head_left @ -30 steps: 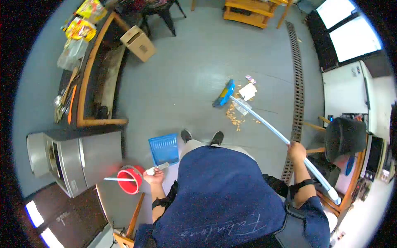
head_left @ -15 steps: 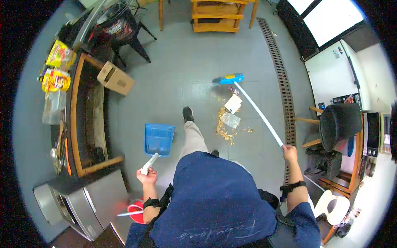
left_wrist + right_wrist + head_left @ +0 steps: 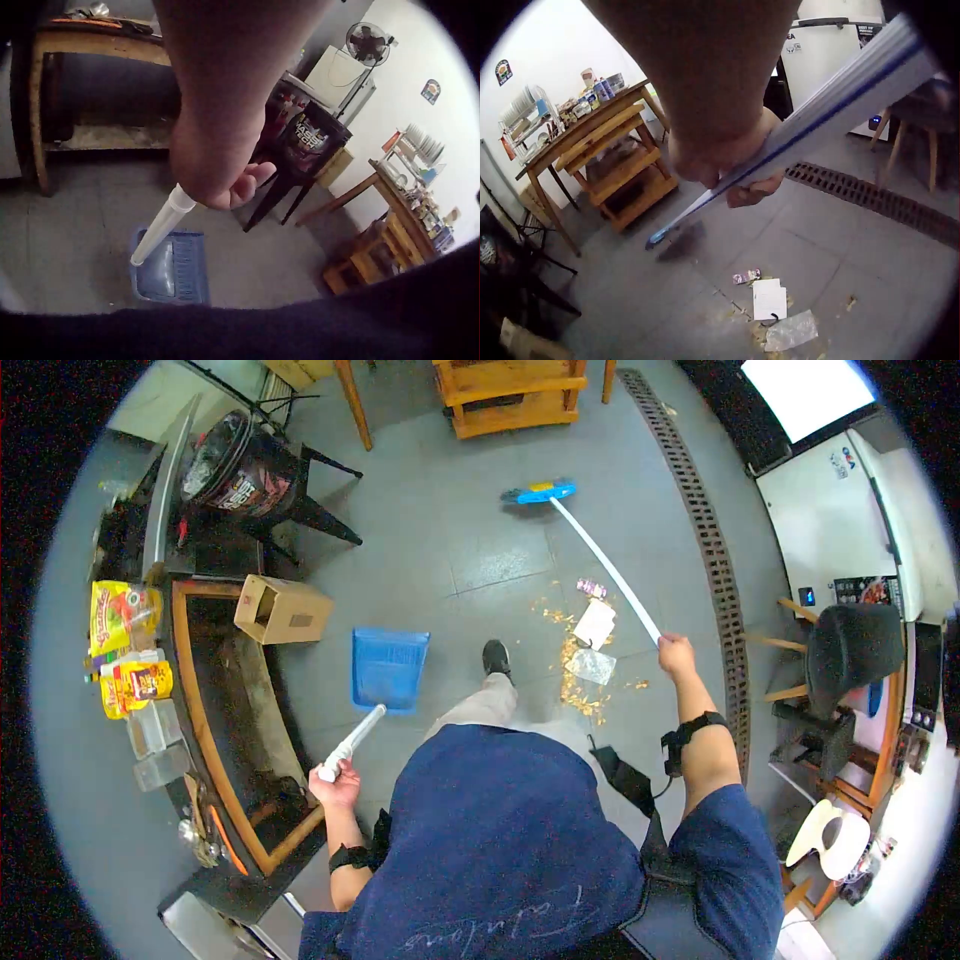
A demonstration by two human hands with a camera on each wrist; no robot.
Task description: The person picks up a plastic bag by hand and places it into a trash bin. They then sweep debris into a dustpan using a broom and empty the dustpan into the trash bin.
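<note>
My left hand [image 3: 338, 785] is curled round the end of the white tube handle of the blue plastic dustpan [image 3: 388, 668]. The pan hangs ahead of and below that grip, low over the grey floor [image 3: 450, 560]; whether its lip touches I cannot tell. Outboard of the grip stands a wooden-framed counter [image 3: 205, 730], with an open cardboard box [image 3: 280, 610] beyond the pan.

Between the grips lies the litter: a scatter of tan crumbs [image 3: 580, 695], a white paper scrap [image 3: 594, 624] and a clear plastic wrapper [image 3: 592, 665].

My right hand [image 3: 677, 656] is wrapped round the white pole of the blue-headed broom [image 3: 540, 491]. The head sits far ahead of that grip, past the litter.

Risks, as I judge them: a fast draw could fling crumbs into the long floor drain grate [image 3: 715, 550] just outboard; the pan, well apart from the pile, would miss the sweep.
</note>
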